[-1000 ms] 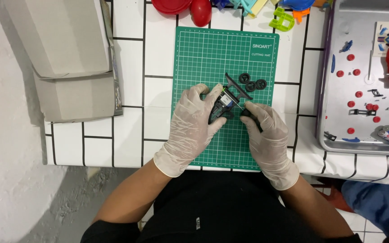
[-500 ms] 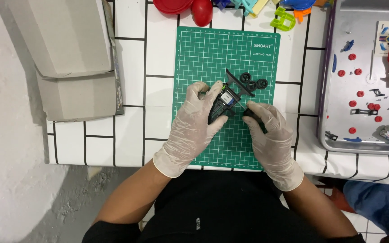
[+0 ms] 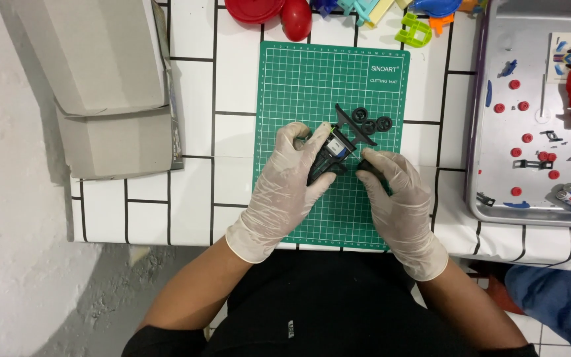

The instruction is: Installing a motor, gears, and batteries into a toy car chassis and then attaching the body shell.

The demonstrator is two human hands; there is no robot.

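Right hand slid off boxy black chassis, left hand gripping.

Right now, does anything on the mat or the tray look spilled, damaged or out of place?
Nothing looks spilled or broken. Small red parts lie scattered loose across the metal tray. Both gloved hands, left hand and right hand, hold a small black assembly over the green cutting mat.

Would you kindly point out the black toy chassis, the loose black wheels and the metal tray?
black toy chassis (image 3: 328,157), head view, its middle.
loose black wheels (image 3: 370,123), head view, middle wheel.
metal tray (image 3: 530,215), head view, near rim.
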